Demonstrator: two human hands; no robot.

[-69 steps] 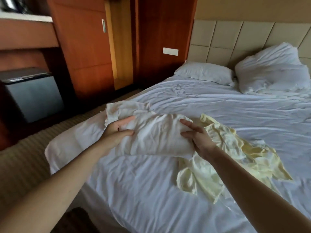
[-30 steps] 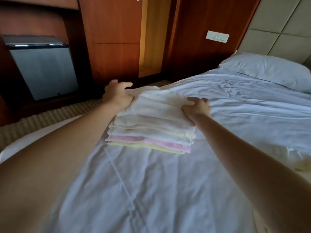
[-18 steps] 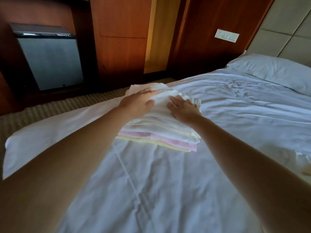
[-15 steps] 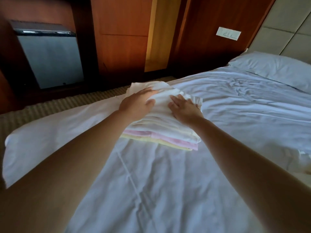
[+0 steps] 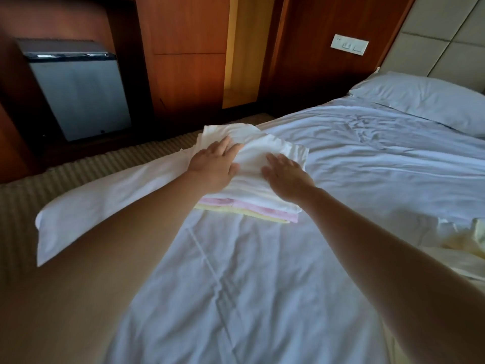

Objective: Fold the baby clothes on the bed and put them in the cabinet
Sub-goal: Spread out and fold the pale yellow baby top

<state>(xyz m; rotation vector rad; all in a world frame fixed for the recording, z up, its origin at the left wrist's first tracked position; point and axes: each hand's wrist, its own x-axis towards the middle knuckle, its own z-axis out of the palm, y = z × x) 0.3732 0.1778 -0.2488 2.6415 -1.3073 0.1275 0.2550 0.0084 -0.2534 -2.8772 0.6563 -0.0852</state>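
We are pressing our left hand (image 5: pixel 214 168) and right hand (image 5: pixel 284 178), fingers (image 5: pixel 226 145) straight and gripping nothing, flat on the folded white, pink and yellow baby-clothes stack (image 5: pixel 258 206) near the edge of the white-sheeted bed (image 5: pixel 367 169), likely compacting it for carrying.

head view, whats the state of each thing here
stack of clothes, folded, on the bed
left hand, flat on the stack's top
right hand, flat on the stack's top
yellow garment, unfolded, crumpled on the bed
fridge, door shut
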